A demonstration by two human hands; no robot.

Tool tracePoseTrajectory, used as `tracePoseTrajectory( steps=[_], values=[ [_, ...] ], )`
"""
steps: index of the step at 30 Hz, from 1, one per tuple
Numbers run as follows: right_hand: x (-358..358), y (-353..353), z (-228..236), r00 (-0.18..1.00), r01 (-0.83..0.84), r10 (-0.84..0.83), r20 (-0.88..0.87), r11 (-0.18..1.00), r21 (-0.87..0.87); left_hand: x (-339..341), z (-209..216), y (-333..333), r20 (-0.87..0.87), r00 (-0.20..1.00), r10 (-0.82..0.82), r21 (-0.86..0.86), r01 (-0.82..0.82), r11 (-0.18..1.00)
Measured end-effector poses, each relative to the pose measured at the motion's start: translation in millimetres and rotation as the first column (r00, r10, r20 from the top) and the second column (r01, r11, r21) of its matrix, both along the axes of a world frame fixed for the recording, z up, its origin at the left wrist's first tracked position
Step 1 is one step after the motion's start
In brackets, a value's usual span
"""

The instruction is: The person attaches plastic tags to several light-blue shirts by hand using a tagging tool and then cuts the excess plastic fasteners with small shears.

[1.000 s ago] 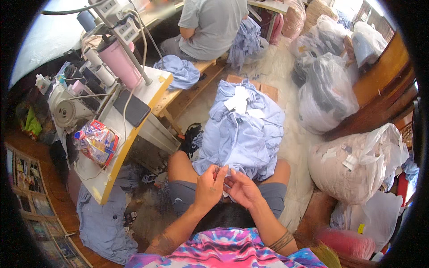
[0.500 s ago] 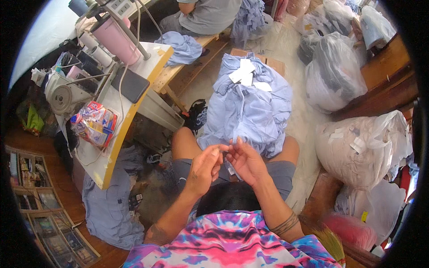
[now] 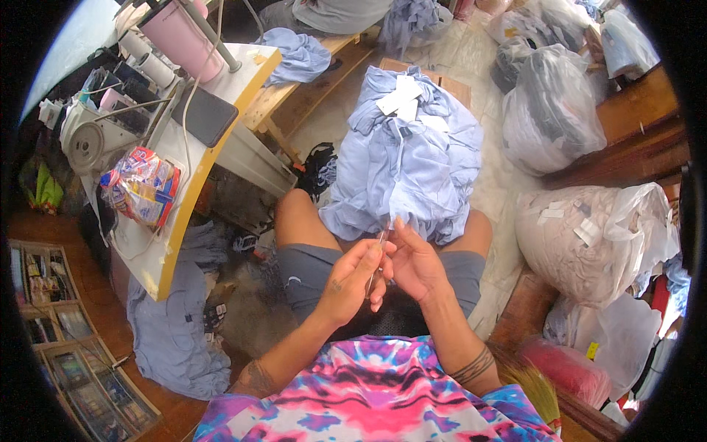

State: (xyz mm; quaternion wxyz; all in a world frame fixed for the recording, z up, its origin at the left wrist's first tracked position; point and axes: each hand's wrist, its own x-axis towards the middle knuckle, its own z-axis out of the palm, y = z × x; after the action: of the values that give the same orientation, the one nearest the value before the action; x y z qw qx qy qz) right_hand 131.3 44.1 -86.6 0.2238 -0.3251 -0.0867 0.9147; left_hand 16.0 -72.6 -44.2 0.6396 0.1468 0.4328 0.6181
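Note:
A light-blue garment (image 3: 431, 184) lies bunched in a pile between my knees, with several white tags (image 3: 401, 96) on its far part. My left hand (image 3: 352, 283) is closed around a thin metal tool (image 3: 381, 237), its slim tip pointing up toward the cloth. Whether the tool is thread snips or tweezers I cannot make out. My right hand (image 3: 414, 261) pinches the near edge of the garment between thumb and fingers, right beside the tool's tip. Both hands nearly touch above my lap.
To the left stands a yellow-edged table (image 3: 195, 199) with a phone (image 3: 205, 118), a snack package (image 3: 143, 188) and a pink tumbler (image 3: 180, 37). Stuffed plastic bags (image 3: 589, 243) line the right side. Another person (image 3: 339, 15) sits beyond a wooden bench (image 3: 276, 107). More blue cloth (image 3: 173, 331) lies at lower left.
Both hands have drawn slightly apart, and the left has turned and moved a little right. The metal tool in it now shows. The whole view has shifted slightly.

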Motion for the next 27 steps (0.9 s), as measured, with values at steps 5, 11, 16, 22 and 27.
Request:
tracePoseTrajectory(
  steps=[5, 11, 16, 22, 27],
  values=[
    [-1, -2, 13, 0.994, -0.075, 0.074, -0.08, 0.997, -0.011, 2, 0, 3, 0.032, 0.999, 0.006, 0.006, -0.006, 1.0],
    [-6, -4, 13, 0.999, -0.041, 0.042, 0.012, 0.999, -0.015, 1, 0, 3, 0.047, 0.999, 0.007, -0.007, -0.007, 1.0],
    [-2, -6, 5, 0.996, -0.082, 0.082, -0.045, 0.997, -0.003, 1, 0, 4, 0.047, 0.999, 0.016, 0.004, -0.017, 1.0],
    [-1, -8, 1, 0.993, -0.104, 0.104, -0.049, 0.995, -0.006, 1, -2, 3, 0.059, 0.998, 0.029, 0.017, -0.03, 0.999],
    [-3, -11, -1, 0.995, -0.073, 0.069, -0.067, 0.996, -0.046, 1, -2, 1, 0.059, 0.998, 0.033, 0.015, -0.034, 0.999]
  ],
)
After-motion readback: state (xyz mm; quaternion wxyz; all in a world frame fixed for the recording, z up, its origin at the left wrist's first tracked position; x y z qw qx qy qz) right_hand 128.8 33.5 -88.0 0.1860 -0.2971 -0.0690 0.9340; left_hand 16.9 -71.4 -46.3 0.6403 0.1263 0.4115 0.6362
